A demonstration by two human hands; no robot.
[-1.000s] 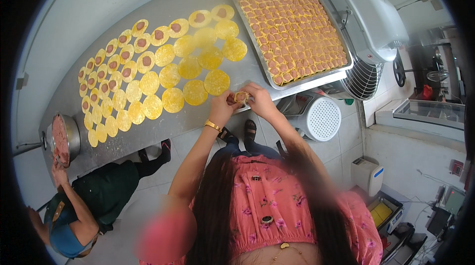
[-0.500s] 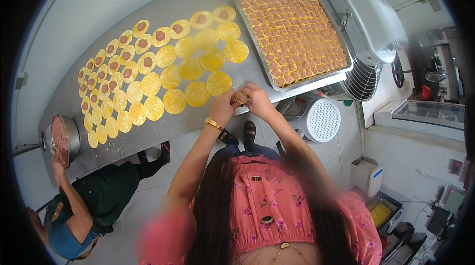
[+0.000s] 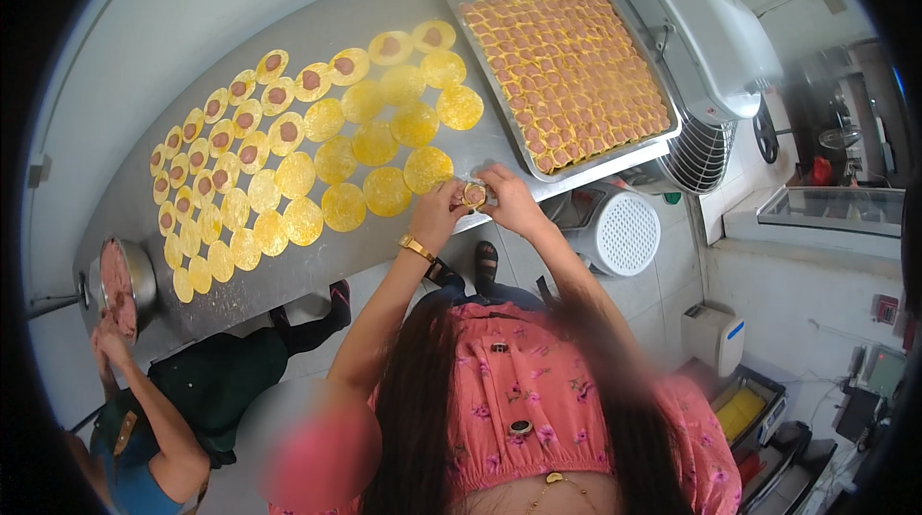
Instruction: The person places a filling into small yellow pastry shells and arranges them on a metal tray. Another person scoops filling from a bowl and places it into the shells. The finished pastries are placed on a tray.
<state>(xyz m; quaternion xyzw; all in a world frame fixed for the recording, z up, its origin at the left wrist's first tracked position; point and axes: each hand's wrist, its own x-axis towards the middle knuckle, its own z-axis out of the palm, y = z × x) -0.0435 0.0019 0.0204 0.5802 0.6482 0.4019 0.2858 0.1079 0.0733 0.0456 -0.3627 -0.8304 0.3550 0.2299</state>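
At the near edge of the steel table, a small meat-filled dumpling with a yellow wrapper sits between my two hands. My left hand pinches it from the left, a gold watch on the wrist. From the other side the fingers of my right hand curl round its rim. Just left of my hands lies a plain round yellow wrapper, one of several in rows. Wrappers topped with a dab of pink meat lie farther left and along the back. A metal tray beyond my right hand holds close-packed rows of filled dumplings.
At the far left a co-worker's hands are at a steel bowl of pink meat filling. A large white mixer with a wire guard stands right of the tray. Below the table's edge is a white perforated round stool.
My fingers have shifted slightly around the dumpling, which stays between both hands. The co-worker's second hand has come into sight at the bowl, and their body has moved a little right.
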